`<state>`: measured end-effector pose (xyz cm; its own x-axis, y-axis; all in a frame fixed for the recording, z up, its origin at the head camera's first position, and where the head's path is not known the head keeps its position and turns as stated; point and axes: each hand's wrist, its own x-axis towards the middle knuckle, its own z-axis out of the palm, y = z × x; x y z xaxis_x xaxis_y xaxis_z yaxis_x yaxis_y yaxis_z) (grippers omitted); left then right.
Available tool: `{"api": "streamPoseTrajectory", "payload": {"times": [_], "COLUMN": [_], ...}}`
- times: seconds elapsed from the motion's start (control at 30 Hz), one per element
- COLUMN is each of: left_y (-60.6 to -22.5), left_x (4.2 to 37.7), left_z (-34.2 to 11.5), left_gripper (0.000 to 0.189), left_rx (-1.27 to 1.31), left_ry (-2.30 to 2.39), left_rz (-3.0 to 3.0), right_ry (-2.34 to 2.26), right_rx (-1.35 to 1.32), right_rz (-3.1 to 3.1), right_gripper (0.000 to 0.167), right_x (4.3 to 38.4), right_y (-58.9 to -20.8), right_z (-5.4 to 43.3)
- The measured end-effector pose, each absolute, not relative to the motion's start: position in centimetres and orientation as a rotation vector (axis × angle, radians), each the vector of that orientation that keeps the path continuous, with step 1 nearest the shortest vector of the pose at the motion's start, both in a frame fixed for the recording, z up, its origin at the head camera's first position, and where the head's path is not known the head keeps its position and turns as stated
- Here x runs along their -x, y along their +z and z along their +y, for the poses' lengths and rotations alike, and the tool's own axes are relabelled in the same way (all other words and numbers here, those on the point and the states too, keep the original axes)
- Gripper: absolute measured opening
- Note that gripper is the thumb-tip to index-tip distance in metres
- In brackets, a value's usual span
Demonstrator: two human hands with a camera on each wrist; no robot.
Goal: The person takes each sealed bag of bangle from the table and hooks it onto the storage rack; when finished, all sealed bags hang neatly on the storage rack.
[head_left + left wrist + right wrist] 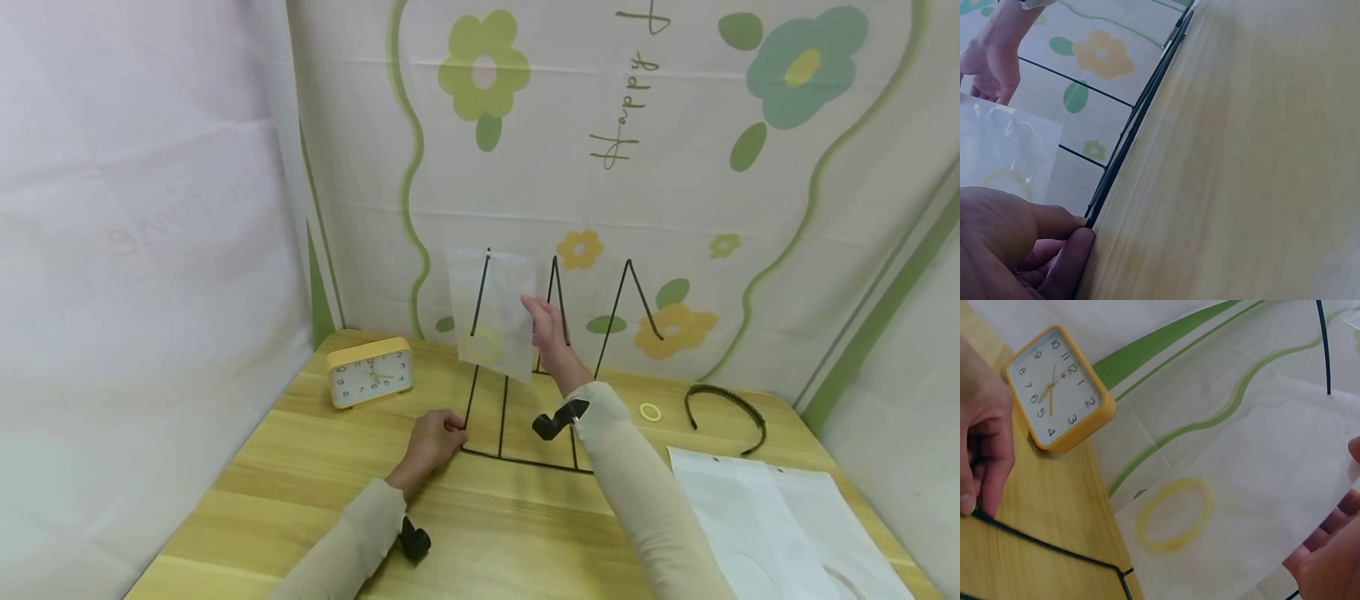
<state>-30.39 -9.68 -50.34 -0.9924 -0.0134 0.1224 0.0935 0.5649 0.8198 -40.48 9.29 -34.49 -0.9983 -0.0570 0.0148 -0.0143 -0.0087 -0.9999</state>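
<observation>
A black wire rack (pixel 536 462) with angled prongs stands on the wooden table. My left hand (pixel 433 442) pinches its front left corner between thumb and finger. From the leftmost prong hangs a clear plastic bag (pixel 510 317) with a yellow ring (pixel 1142 526) inside, low in the bag. My right hand (pixel 551 333) is raised at the bag's right edge, fingers extended and grasping nothing. In the left wrist view, the right hand (pixel 991 69) appears just beyond the bag's top edge.
Left of the rack stands a yellow-framed clock (pixel 372 375). On the right lie a small pale yellow ring (pixel 642 411), a dark braided headband (pixel 731 392) and flat clear bags (pixel 720 500). A printed curtain (pixel 525 192) hangs behind the table.
</observation>
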Motion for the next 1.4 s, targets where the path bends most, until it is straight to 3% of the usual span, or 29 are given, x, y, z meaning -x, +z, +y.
{"api": "streamPoseTrajectory", "payload": {"times": [0.4,0.77,1.4], "left_y": [-50.3,-50.1,-49.8], "left_x": [30.5,30.5,30.4], "left_z": [-9.8,-9.8,-9.9], "left_gripper": [0.009,0.009,0.008], "left_rx": [0.068,0.072,0.067], "left_ry": [-1.427,-1.436,-1.433], "left_rz": [-2.676,-2.669,-2.683], "right_ry": [-2.05,-1.876,-1.797], "right_rx": [0.235,0.362,0.047], "right_rz": [2.384,2.543,2.712], "right_gripper": [0.046,0.05,0.055], "right_x": [38.8,34.4,27.4], "right_y": [-38.8,-41.0,-42.8], "right_z": [13.8,21.4,34.8]}}
